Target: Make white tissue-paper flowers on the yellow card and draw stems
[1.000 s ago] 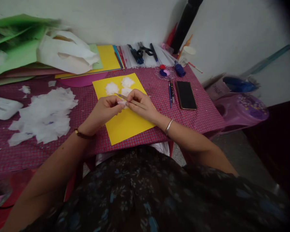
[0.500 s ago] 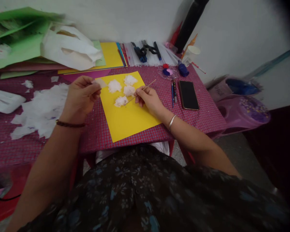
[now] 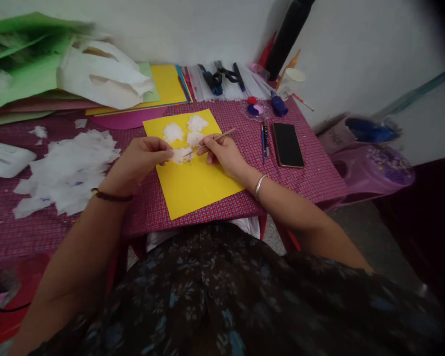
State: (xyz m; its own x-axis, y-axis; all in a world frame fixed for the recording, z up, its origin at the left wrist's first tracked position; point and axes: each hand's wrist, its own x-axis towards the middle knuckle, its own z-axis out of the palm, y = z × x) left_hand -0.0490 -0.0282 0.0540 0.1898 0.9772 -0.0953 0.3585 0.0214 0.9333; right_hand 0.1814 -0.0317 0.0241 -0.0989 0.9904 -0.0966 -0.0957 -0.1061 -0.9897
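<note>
My right hand [image 3: 222,151] pinches a thin wooden stick [image 3: 228,132] slanting down to the left, its lower end at a white tissue-paper tuft [image 3: 180,157]. My left hand [image 3: 148,157] is closed in a pinch at that tuft's left side, on a small piece of white tissue paper that blends into the tuft. More tufts lie just above: a left one [image 3: 173,132], an upper one [image 3: 197,122] and one beside the right fingertips [image 3: 195,138]. All rest on a yellow sheet [image 3: 193,193].
Left of the sheet lies a heap of white tissue pieces [image 3: 66,165]. A phone [image 3: 288,144], a paintbrush [image 3: 262,146] and a blue bottle [image 3: 279,105] are at the right. Scissors [image 3: 226,74] and coloured papers [image 3: 168,84] line the back.
My left hand has moved right and down, bringing its tissue piece from the sheet's upper left edge to the lower tuft. The right hand keeps the stick almost in place.
</note>
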